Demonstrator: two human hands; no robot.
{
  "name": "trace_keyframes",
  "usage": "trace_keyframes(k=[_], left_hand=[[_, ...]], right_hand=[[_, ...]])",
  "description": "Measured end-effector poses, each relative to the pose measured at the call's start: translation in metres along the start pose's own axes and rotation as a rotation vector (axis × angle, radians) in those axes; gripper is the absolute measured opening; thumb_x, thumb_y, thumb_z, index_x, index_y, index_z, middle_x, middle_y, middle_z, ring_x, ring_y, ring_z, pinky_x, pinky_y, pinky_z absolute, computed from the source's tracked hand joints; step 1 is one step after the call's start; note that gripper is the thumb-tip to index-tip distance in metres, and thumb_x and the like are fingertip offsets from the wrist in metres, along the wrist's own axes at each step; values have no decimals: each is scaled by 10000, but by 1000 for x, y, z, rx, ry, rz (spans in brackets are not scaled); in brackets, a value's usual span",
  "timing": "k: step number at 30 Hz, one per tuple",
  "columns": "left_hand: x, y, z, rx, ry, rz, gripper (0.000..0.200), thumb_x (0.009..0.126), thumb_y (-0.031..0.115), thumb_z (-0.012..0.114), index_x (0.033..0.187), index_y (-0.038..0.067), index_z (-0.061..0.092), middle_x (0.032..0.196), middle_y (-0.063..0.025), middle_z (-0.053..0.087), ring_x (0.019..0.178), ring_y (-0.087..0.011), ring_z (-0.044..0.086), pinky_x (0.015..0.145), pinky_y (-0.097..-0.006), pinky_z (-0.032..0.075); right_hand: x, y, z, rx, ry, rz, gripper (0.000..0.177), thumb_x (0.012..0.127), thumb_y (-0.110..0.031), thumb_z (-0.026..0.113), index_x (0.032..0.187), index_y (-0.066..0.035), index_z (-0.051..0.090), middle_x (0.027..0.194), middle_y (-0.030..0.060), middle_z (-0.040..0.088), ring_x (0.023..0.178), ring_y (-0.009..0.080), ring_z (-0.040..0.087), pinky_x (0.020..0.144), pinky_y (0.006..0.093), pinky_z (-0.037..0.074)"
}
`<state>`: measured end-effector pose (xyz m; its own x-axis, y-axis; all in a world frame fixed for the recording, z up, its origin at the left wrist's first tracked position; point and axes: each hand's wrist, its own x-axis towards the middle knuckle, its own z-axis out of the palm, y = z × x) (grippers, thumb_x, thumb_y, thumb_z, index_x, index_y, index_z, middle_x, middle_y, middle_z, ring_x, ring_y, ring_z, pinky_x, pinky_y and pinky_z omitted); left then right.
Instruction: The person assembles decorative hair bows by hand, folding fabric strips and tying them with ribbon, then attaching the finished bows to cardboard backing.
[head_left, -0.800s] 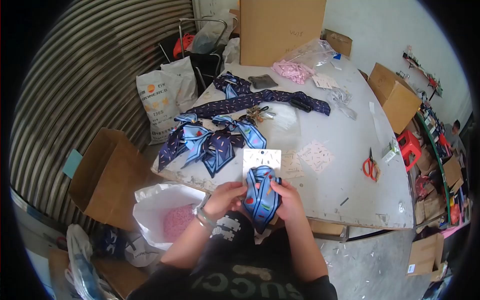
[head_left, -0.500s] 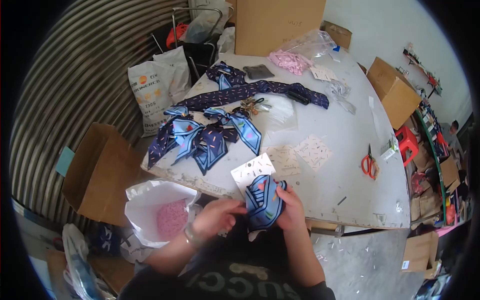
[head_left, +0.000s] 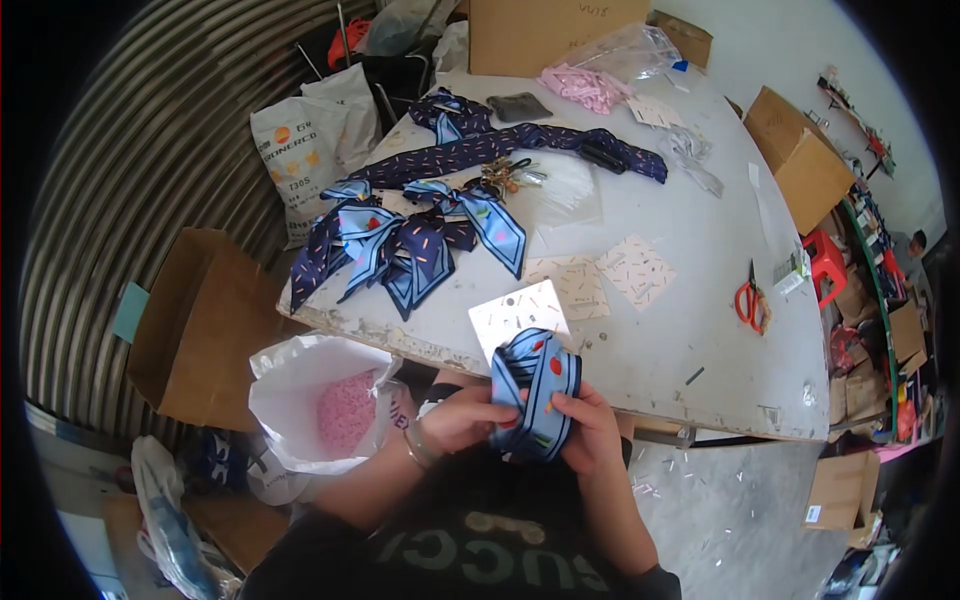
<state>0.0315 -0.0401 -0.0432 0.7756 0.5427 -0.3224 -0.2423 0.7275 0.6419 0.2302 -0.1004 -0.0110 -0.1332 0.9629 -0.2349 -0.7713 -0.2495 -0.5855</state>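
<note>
A light-blue scarf with navy stripes and small coloured prints is looped between my two hands at the table's front edge. My left hand pinches its left side, thumb on top. On the right side, my right hand grips the cloth between thumb and fingers. Just behind the scarf, a white printed card lies on the table, partly covered by it. More navy and light-blue scarves lie in a tied bunch to the left, and a long navy scarf stretches behind them.
Orange-handled scissors lie on the right of the white table. Patterned cards, a bunch of keys and clear plastic bags sit in the middle. A white sack of pink material stands at the left front, beside an open cardboard box.
My left hand has moved right and taken hold of the scarf's left side. The scarf is now spread into a loop between both hands. The view has shifted slightly.
</note>
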Motion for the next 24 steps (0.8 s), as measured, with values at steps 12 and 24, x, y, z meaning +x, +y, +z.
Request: trace_keyframes(k=[12,24], left_hand=[[24,-18,20,137,267,254,229,900,228,689,1059,63,688,881,8,690,655,-30,586,460,-169,410],[21,21,28,337,60,244,310,901,46,635,1205,2,597,1123,-68,675,1018,-136,634,921,-297,497]], right_hand=[[-20,30,-3,-50,229,-48,163,870,5,659,1033,-7,650,958,73,691,851,166,662,764,322,545],[-27,35,-51,-922,242,-270,253,800,-102,735,1008,-12,622,830,100,690,727,178,674,620,299,526]])
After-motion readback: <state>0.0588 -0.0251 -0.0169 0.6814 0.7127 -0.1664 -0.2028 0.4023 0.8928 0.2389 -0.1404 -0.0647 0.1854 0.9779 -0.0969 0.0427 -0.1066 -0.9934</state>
